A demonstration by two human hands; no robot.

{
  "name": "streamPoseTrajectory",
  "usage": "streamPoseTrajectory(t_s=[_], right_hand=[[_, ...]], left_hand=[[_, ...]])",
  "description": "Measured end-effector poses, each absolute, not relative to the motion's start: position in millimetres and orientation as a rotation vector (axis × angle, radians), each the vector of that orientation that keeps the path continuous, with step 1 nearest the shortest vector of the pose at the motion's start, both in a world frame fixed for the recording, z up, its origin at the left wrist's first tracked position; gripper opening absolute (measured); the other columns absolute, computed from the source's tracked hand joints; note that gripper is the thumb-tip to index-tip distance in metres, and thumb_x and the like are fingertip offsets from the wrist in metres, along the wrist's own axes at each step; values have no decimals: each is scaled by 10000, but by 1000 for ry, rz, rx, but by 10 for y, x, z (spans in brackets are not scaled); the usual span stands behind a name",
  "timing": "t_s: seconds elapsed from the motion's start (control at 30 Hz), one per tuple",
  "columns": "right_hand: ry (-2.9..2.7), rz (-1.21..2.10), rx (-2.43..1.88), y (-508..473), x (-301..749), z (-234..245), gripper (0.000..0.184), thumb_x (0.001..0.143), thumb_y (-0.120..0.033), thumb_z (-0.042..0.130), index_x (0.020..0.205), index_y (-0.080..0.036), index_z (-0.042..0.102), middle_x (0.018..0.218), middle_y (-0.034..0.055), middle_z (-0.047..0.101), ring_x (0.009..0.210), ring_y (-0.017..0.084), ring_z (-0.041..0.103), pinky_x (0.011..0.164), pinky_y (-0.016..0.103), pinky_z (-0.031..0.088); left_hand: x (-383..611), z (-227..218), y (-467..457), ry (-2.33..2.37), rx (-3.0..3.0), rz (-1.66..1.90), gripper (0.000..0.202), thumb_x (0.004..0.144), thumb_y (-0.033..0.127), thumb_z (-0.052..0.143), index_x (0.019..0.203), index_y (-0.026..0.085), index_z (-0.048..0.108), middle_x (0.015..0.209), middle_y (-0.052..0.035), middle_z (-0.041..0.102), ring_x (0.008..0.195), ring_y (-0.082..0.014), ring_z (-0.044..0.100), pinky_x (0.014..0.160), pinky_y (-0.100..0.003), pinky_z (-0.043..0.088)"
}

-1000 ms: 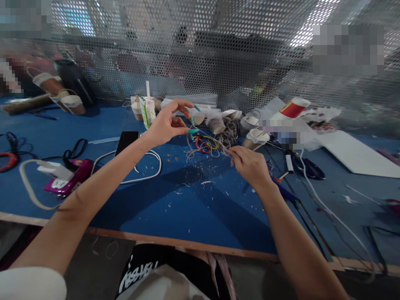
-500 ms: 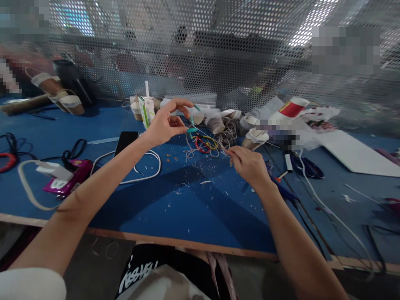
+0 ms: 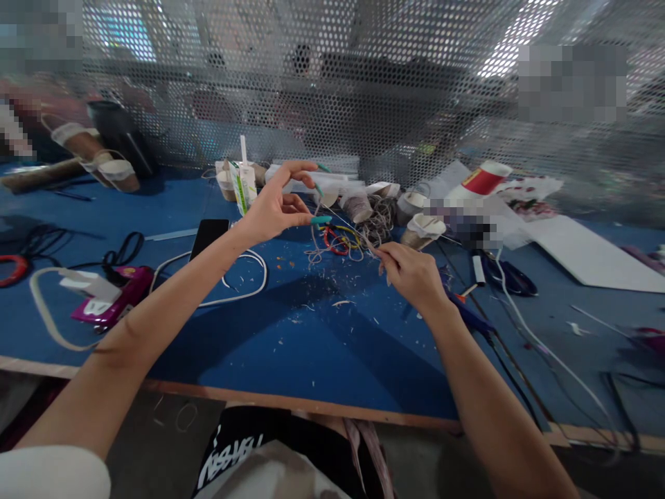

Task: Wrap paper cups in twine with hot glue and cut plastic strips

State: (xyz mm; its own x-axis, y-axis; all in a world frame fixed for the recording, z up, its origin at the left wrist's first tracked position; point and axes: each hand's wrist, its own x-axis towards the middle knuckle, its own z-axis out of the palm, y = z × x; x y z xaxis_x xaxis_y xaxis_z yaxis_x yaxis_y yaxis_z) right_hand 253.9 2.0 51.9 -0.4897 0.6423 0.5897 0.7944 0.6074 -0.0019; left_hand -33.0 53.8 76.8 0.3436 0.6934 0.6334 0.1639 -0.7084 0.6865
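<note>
My left hand [image 3: 283,201], with long teal nails, hovers over the middle of the blue table. Its thumb and fingers are apart, and a thin grey string [image 3: 313,239] hangs close by the tips. A fine pale line [image 3: 340,218] slants from there down to my right hand [image 3: 415,274]. The right fingers are pinched on strands of this string; the exact grip is partly hidden. Under and between the hands lie a red ring-like coil [image 3: 335,241], a yellow one [image 3: 353,235] and a grey string tangle [image 3: 378,220].
Paper-covered cups [image 3: 423,229], a drink carton with a straw [image 3: 244,187] and a red-banded cup [image 3: 485,179] stand at the back. A black phone [image 3: 208,234], a white cable [image 3: 262,267] and a purple power strip [image 3: 111,305] lie left. Dark blue scissors [image 3: 512,277] lie right.
The left thumb and fingertips have parted a little, the index finger rising from the thumb. The right hand has hardly moved.
</note>
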Motion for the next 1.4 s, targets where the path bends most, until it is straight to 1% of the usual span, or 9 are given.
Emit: streamPoseTrajectory(t_s=[0.27,0.47,0.6,0.7,0.77,0.87,0.97,1.2,1.4], right_hand=[[-2255,-350,-1109,25,2524,523,232,938,-290,433,775,-194,567,631,37,674,593,167,648,556,258,438],[-2243,-250,-1124,-2,2505,532,213,938,-272,436,776,-197,552,638,31,674,585,152,645,560,250,445],[-2223,-210,-1068,-5,2494,535,198,930,-237,434,772,-208,549,612,11,662,562,141,642,554,248,461],[-2199,-194,-1041,10,2493,525,189,921,-214,433,770,-216,547,619,5,664,549,138,641,549,251,469],[-2183,-189,-1036,21,2495,515,179,915,-203,438,772,-216,544,630,2,668,542,136,641,546,252,471],[-2165,-185,-1045,31,2498,505,172,912,-207,444,773,-216,545,628,4,667,544,139,643,549,258,476],[-2162,-170,-1069,31,2501,502,183,915,-223,440,770,-219,551,622,2,666,528,137,634,544,263,477],[-2153,-133,-1086,30,2501,494,181,911,-235,450,761,-214,548,603,-1,653,502,131,619,531,258,463],[-2180,-182,-1077,26,2491,507,187,923,-237,425,774,-215,537,593,-1,649,492,133,612,534,264,457]], left_hand=[[-347,612,728,803,2110,1404,835,677,306,788,1337,352,279,1188,-65,369,983,-183,575,724,-288,532],[-367,612,744,867,2130,1351,673,686,358,769,1253,282,415,1224,-86,395,1115,-235,496,892,-391,500],[-387,552,802,980,2096,1352,877,622,433,802,1352,305,332,1397,-117,258,1257,-346,371,960,-496,442],[-391,504,845,978,2027,1355,950,592,468,812,1375,344,288,1464,-109,166,1293,-380,322,980,-536,410],[-384,509,840,955,1983,1339,903,594,465,809,1351,331,334,1461,-113,206,1291,-372,344,978,-543,410],[-359,588,765,859,1967,1288,758,610,450,793,1262,263,454,1358,-115,411,1260,-336,424,985,-530,413],[-334,707,645,721,2022,1325,704,625,412,787,1227,212,483,1238,-100,550,1249,-298,471,1024,-506,386],[-300,822,472,682,2104,1354,674,683,316,755,1277,221,450,1155,-79,635,1195,-258,557,1066,-466,370],[-286,808,462,716,2101,1316,685,695,341,749,1291,203,440,1152,-94,647,1203,-257,553,1057,-457,390]])
